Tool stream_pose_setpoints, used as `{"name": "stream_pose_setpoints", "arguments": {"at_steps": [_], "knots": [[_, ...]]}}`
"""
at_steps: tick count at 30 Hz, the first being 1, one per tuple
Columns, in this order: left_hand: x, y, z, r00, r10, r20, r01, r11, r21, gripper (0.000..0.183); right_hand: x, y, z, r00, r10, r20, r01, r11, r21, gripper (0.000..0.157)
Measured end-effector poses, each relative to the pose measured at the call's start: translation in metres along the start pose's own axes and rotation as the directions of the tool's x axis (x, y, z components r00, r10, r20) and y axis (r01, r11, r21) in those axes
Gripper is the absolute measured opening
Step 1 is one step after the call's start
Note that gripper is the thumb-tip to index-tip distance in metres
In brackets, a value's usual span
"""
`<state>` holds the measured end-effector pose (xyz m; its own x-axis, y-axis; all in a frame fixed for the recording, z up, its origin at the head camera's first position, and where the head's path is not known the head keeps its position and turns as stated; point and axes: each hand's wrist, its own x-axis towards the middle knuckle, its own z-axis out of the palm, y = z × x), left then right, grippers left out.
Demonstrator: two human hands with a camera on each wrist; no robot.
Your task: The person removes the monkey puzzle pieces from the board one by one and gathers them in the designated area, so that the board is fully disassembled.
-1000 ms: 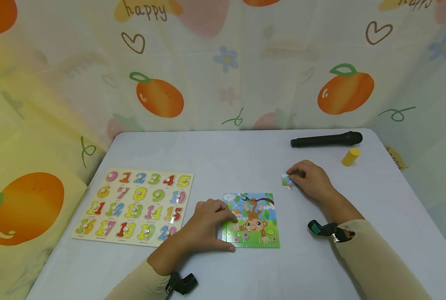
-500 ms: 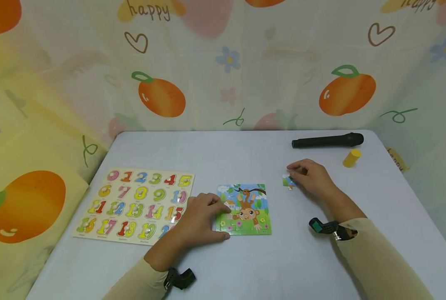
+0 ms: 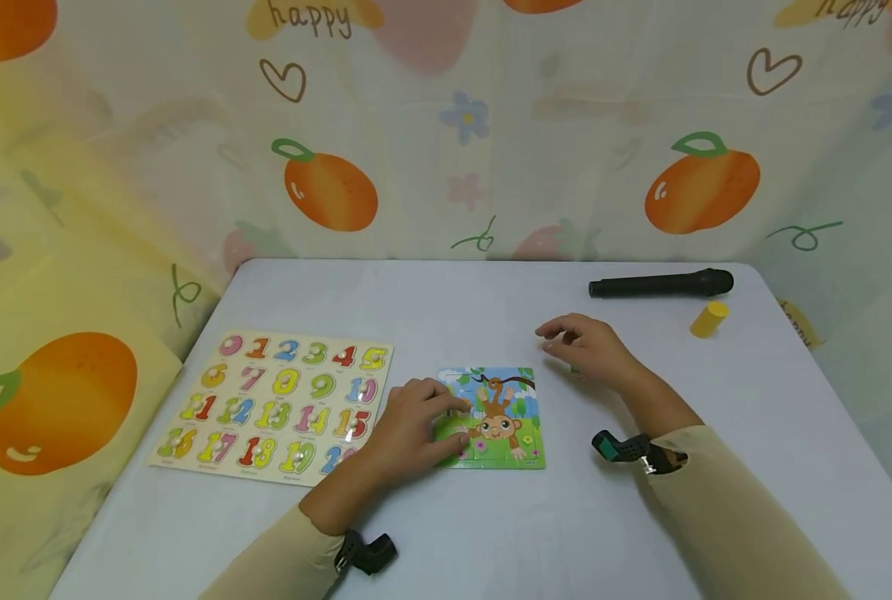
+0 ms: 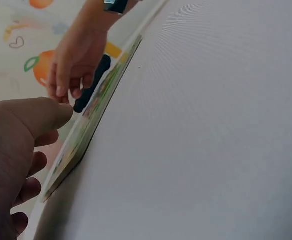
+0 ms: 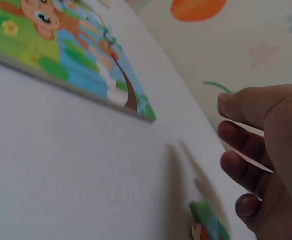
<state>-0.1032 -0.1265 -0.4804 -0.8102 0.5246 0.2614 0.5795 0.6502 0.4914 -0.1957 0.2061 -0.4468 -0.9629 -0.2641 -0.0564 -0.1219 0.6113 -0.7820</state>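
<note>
A monkey jigsaw puzzle lies flat on the white table. My left hand is at its left side, fingers loosely bent over that edge and gripping nothing; contact with the puzzle is unclear. Right of and beyond the puzzle, my right hand hovers with relaxed fingers and holds nothing. A small loose jigsaw piece lies on the table beneath it, mostly hidden by the hand in the head view. The left wrist view shows the thumb above the puzzle's edge.
To the left lies a number peg board, partly covered by my left forearm. A black microphone and a yellow cylinder sit at the back right. Behind the table hangs a patterned cloth.
The puzzle first shifted away and slightly left with my left hand, then stayed. My right hand has left the loose piece and moved left. My left thumb has come over the puzzle.
</note>
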Motion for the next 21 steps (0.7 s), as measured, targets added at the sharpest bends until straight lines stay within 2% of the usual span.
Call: {"name": "stream_pose_setpoints", "arguments": {"at_steps": [2,8,16,21], "knots": [[0.002,0.0,0.003,1.0,0.003,-0.012,-0.004,1.0,-0.006,0.034,0.003,-0.006,0.004,1.0,-0.015,0.028,0.015,1.0,0.003,0.027],[0.005,-0.002,0.007,0.999,-0.037,0.014,0.037,0.999,-0.025,0.031,0.009,-0.021,0.019,0.989,-0.08,0.126,0.073,0.996,0.058,0.025],[0.005,-0.002,0.006,1.0,-0.018,0.006,0.018,1.0,-0.023,0.028,0.012,-0.033,0.052,0.95,-0.212,0.23,0.187,0.974,0.125,0.024],[0.005,-0.003,0.006,1.0,-0.015,0.003,0.015,0.999,-0.041,0.029,0.014,-0.034,0.067,0.924,-0.287,0.254,0.277,0.958,0.072,0.026]]}}
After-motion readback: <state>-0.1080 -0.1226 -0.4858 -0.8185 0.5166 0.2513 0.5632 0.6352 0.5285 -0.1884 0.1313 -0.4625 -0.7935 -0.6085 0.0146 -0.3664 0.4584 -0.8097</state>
